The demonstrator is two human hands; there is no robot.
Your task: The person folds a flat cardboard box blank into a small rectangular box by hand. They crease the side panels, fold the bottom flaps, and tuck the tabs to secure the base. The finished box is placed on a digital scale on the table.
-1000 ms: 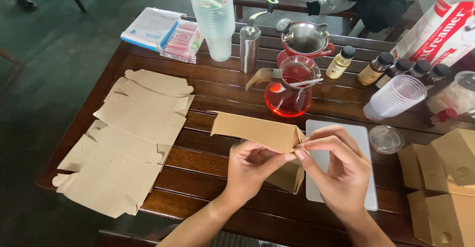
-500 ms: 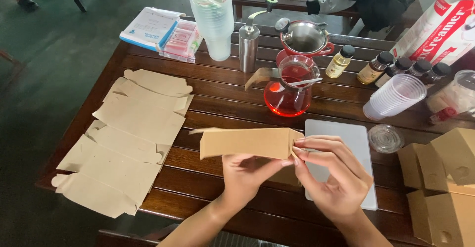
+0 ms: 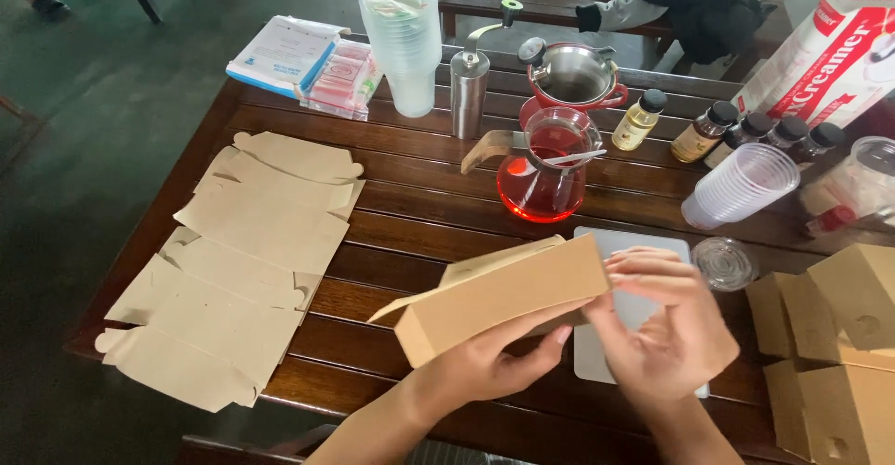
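Flat blanks: a fan of unfolded brown card blanks (image 3: 247, 269) is lying on the left part of the wooden table (image 3: 419, 223), well apart from both hands; untouched.
Box: the brown card box (image 3: 499, 302) is being held above the near middle of the table; its long axis is running from near-left up to far-right, tilted, with a loose flap hanging open at the left end.
Left hand: the left hand (image 3: 494, 362) is cupping the box from below, fingers curled up under its lower long edge; it is the nearer hand to the box's middle.
Right hand: the right hand (image 3: 667, 330) is closing narrowly on the box's right end, fingertips pinching at that end over the grey board (image 3: 639, 311).
Behind: a glass carafe of red liquid (image 3: 545, 181) is standing just beyond the box.
Change: half a second ago the box was lying nearly level and higher; now its left end is dipping toward the person and the flap is swinging out.
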